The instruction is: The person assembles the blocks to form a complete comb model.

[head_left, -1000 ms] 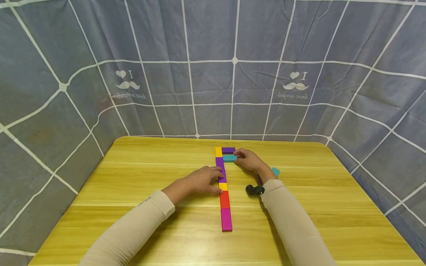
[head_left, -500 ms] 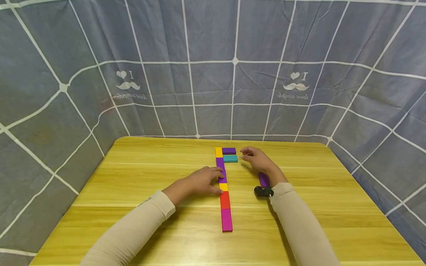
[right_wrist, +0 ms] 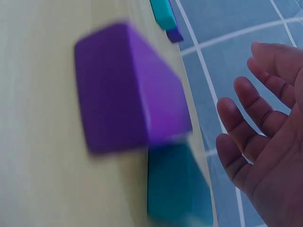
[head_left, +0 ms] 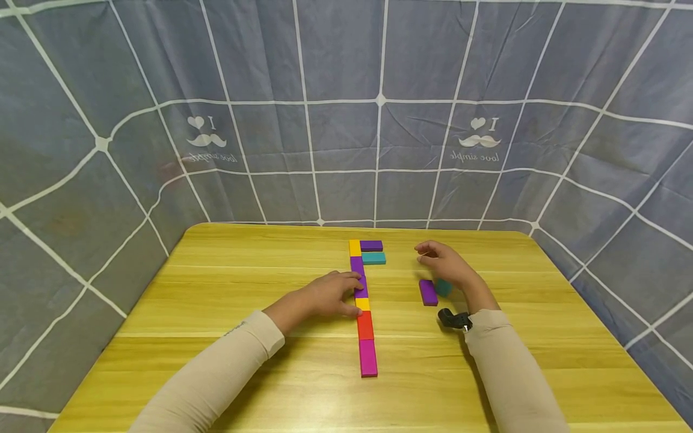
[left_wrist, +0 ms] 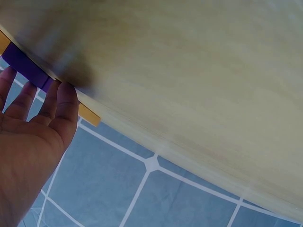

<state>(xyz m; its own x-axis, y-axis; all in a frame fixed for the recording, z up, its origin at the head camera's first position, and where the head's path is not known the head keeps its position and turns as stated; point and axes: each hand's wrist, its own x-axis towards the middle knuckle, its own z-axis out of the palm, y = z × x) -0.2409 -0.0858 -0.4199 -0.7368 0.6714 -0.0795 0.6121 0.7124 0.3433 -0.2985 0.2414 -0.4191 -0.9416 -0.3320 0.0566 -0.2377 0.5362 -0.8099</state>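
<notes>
A straight row of flat blocks lies on the table: a yellow block at the far end, purple blocks, another yellow block, a red block and a magenta block. Branching right near its far end are a dark purple block and a teal block, side by side with a narrow gap. My left hand rests its fingertips against the row's purple part, thumb near the second yellow block. Loosely bent and holding nothing, my right hand hovers beyond a loose purple block and a teal block.
The wooden table carries all the blocks. A grey curtain with white grid lines hangs behind it and along both sides. A black strap mount sits at the right wrist.
My right hand has let go of the teal block beside the row and moved right, uncovering the loose purple block. The left hand has stayed in place.
</notes>
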